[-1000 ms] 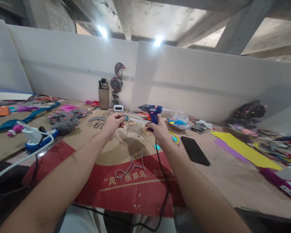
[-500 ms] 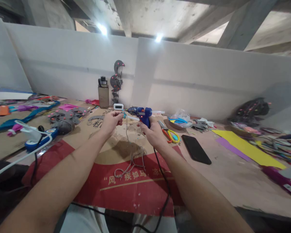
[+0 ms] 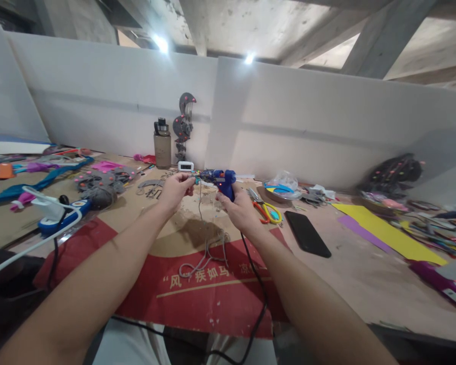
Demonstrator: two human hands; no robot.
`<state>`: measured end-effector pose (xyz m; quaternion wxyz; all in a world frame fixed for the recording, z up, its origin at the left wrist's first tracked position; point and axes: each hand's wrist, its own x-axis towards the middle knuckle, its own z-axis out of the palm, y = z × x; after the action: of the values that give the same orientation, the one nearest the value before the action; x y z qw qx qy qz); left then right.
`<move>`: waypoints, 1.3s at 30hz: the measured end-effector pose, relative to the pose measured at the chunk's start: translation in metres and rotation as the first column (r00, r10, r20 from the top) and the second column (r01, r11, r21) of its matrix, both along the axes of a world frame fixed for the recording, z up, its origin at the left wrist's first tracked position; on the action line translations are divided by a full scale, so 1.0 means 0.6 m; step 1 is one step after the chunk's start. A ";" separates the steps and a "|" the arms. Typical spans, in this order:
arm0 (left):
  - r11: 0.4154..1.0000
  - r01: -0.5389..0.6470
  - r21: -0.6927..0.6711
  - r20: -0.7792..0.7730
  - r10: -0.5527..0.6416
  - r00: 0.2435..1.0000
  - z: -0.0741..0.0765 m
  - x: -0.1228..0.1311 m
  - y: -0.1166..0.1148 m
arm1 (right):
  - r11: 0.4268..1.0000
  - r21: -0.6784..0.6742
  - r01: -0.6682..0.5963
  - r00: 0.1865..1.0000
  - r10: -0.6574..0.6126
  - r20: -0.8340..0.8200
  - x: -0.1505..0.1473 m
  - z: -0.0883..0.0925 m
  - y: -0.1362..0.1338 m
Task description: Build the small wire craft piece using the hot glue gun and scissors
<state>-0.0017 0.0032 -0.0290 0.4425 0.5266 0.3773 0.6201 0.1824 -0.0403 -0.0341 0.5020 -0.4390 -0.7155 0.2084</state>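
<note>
My right hand [image 3: 238, 205] is wrapped round the handle of a blue hot glue gun [image 3: 225, 185], whose nozzle points left. A clear glue stick [image 3: 245, 176] sticks out of its back end, and a black cord hangs below. Pinched in the fingers of my left hand [image 3: 179, 190] is a small teal piece [image 3: 197, 180], right by the nozzle. Whether the nozzle touches it I cannot tell. From the piece a grey yarn [image 3: 201, 210] hangs down and lies in loops on the red and brown cardboard [image 3: 213, 309].
Yellow-handled scissors [image 3: 270, 213] and a black phone [image 3: 307, 234] lie to the right. A bottle [image 3: 162, 147] and a small white digital clock [image 3: 185, 166] stand at the back. On the left are a power strip [image 3: 66, 215] and a grey yarn ball [image 3: 101, 197].
The glue gun has tilted slightly and its nozzle has come closer to the teal piece. The glue stick at its back sits a little lower. My left hand has barely moved.
</note>
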 end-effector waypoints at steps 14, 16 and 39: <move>1.000 -0.016 0.014 -0.015 0.016 1.000 -0.005 0.001 0.003 | 0.999 -0.052 0.001 1.000 0.000 0.014 -0.003 0.008 -0.008; 1.000 -0.015 0.017 -0.014 0.016 1.000 -0.006 0.001 0.004 | 0.998 -0.055 -0.007 1.000 0.008 0.014 -0.003 0.008 -0.008; 0.999 -0.045 0.019 -0.018 0.046 0.999 -0.003 0.003 0.002 | 0.996 0.041 0.078 0.983 -0.084 0.165 -0.003 0.010 -0.014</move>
<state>0.0002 0.0042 -0.0309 0.4197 0.5279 0.3874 0.6286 0.1806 -0.0487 -0.0280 0.4561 -0.4749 -0.7399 0.1380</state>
